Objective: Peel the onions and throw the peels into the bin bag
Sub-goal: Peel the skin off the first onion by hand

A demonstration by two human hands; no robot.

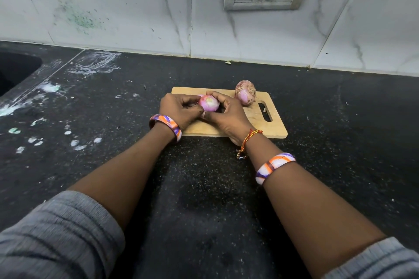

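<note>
The person holds one onion (208, 103) over the left part of the board (249, 128). The left hand (179, 108) and the right hand (226, 112) both curl their fingers around it from the two sides. The onion looks almost round, so I cannot tell its long axis; a pale end faces up toward the camera. The fingers hide its lower part. A second onion (245, 95) lies at the far edge of the board, its rough end pointing right.
</note>
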